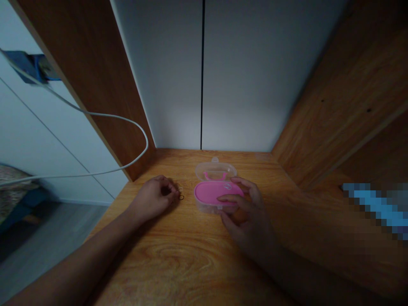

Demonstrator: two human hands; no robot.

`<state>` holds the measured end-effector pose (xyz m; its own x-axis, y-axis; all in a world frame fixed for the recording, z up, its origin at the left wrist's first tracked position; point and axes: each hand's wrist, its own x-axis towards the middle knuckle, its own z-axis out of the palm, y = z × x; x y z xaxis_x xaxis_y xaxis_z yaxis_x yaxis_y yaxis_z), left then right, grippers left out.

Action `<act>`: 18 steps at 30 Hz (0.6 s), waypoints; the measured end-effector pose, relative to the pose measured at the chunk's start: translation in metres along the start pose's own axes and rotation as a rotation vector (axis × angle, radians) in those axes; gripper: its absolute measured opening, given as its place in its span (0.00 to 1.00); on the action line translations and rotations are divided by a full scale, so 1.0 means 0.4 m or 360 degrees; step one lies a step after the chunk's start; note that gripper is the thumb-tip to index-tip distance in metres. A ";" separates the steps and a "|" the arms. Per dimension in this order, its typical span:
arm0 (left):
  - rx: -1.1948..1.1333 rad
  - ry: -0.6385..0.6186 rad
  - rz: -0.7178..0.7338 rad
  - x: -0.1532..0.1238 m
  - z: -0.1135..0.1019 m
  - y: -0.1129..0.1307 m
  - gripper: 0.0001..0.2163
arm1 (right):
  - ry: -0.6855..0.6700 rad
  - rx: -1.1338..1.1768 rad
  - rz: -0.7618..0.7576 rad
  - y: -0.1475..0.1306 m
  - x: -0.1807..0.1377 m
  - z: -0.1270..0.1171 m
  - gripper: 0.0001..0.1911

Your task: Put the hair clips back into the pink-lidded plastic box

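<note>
A small pink plastic box with a clear hinged lid standing open sits on the wooden desk. My right hand grips the box's near right side, thumb and fingers wrapped round its edge. My left hand rests on the desk left of the box, fingers curled in a pinch. Two small rings, one dark and one pale, lie at its fingertips; whether the fingers hold either ring is hard to tell.
The desk sits in an alcove with brown wooden side panels and a white back wall. A white cable loops in the air at the left. The desk's left edge drops to the floor.
</note>
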<state>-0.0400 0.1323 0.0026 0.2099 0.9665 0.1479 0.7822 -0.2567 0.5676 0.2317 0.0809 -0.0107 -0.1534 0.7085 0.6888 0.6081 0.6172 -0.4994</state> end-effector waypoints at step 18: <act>0.0056 0.0063 -0.0146 -0.001 0.000 0.003 0.07 | 0.0048 -0.0022 -0.0060 -0.010 0.003 -0.003 0.14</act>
<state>-0.0391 0.1318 0.0032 0.1135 0.9851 0.1288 0.8174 -0.1663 0.5516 0.2301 0.0788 -0.0070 -0.1529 0.6742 0.7226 0.6129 0.6383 -0.4658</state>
